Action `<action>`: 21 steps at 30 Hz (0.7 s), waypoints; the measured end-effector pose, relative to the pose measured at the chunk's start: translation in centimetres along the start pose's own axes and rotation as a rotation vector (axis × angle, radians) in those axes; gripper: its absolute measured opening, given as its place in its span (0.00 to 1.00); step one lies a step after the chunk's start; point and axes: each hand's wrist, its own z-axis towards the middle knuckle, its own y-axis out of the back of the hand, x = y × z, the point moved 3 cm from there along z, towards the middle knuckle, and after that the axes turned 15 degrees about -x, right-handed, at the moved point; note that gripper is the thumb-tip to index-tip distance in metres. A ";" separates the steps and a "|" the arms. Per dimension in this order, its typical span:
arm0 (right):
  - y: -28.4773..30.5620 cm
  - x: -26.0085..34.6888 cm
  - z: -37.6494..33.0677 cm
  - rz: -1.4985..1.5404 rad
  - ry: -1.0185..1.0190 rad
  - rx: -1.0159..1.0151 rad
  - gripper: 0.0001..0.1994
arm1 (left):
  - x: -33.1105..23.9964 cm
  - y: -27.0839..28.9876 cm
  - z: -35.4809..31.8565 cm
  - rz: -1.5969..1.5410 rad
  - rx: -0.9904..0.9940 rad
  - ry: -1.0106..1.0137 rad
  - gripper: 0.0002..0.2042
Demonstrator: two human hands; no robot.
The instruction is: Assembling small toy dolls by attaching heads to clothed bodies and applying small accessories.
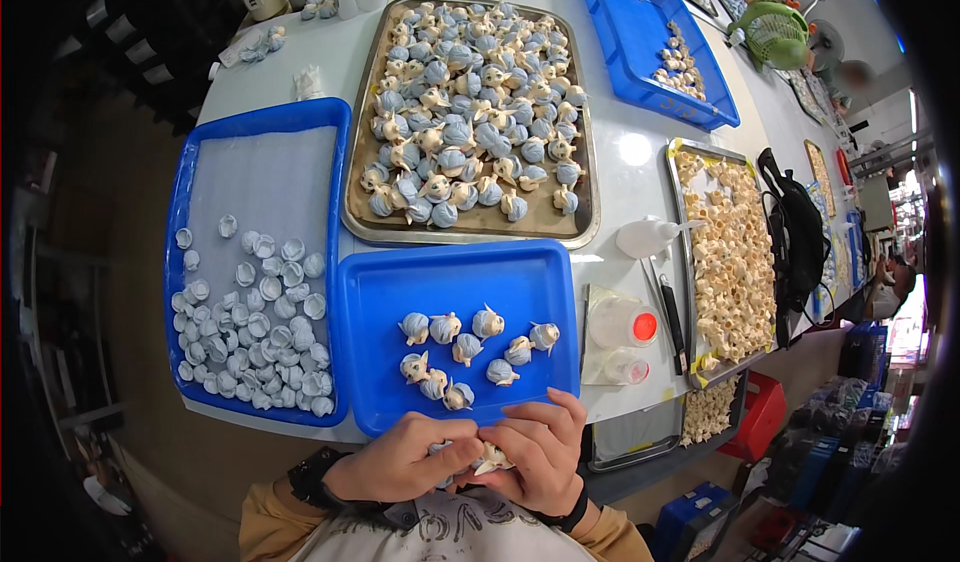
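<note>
Two blue trays sit side by side on the white counter. At left, a large blue tray holds plain grey-blue caps; to its right, a small blue tray holds finished blue-and-cream figures. Below its near edge, left hand and right hand pinch one small cream-and-blue piece between them, fingers closed narrowly. It lies crosswise, about equally near both hands. Farther right stand small bottles.
</note>
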 end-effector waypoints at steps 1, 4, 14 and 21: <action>0.1 -0.1 0.0 -0.052 -0.017 0.016 0.18 | -0.2 0.1 0.2 0.019 -0.028 -0.014 0.18; 1.1 -2.2 -0.1 -0.260 -0.084 -0.007 0.18 | 1.7 1.4 -0.6 -0.332 -0.208 -0.028 0.25; 1.0 -2.5 1.3 -0.258 -0.196 0.015 0.22 | 0.9 3.3 -0.6 -0.828 -0.325 -0.060 0.19; 18.6 -14.5 -4.2 -0.973 -0.593 -0.450 0.14 | 1.1 4.4 -0.5 -0.657 -0.498 -0.334 0.17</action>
